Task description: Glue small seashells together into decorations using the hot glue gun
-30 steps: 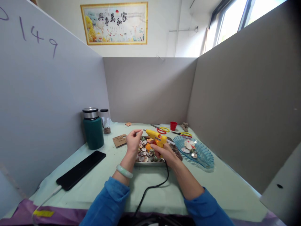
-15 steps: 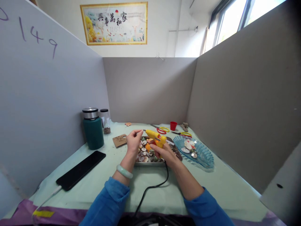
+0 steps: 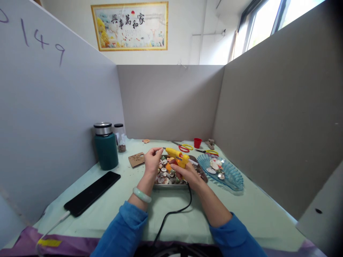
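My right hand (image 3: 187, 172) is wrapped round a yellow hot glue gun (image 3: 175, 154), whose nozzle points left. A white glue stick (image 3: 193, 162) juts from its back end, and a black cord (image 3: 171, 213) runs down toward me. The nozzle tip meets the fingertips of my left hand (image 3: 152, 160), or nearly so. Those fingers are pinched together; whatever they hold is too small to make out. Beneath both hands lies a metal tray (image 3: 171, 187) full of shells (image 3: 164, 175), with an orange piece (image 3: 168, 167) among them.
A blue glass dish (image 3: 235, 180) with shell pieces stands right of the tray. Behind are scissors (image 3: 184, 147), pliers-like cutters (image 3: 207, 152) and a red cup (image 3: 197, 143). To the left are a brown board (image 3: 136, 160), a green flask (image 3: 106, 151), a jar (image 3: 121, 139) and a phone (image 3: 92, 193).
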A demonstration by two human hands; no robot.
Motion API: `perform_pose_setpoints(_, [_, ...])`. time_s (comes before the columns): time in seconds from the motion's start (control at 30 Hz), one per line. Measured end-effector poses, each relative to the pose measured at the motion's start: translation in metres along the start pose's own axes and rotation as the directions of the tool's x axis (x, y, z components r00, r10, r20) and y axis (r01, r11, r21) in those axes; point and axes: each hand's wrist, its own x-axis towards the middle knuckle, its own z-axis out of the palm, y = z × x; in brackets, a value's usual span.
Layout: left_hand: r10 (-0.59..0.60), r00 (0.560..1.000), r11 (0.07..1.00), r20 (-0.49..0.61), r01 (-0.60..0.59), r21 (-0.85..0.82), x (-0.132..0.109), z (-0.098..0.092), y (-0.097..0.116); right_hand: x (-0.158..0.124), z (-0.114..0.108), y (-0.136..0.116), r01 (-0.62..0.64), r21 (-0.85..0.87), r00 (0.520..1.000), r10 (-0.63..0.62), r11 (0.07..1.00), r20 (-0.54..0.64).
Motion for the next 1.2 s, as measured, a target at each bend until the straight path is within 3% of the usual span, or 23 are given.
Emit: perform_pose_setpoints(1.2, [-0.007, 1.0, 0.999, -0.03, 0.006, -0.043, -0.0005, 0.0009, 0.0029, 0.0004, -0.0015, 0.0019, -0.003, -0.041, 0.999, 0.002, 0.999, -0.032])
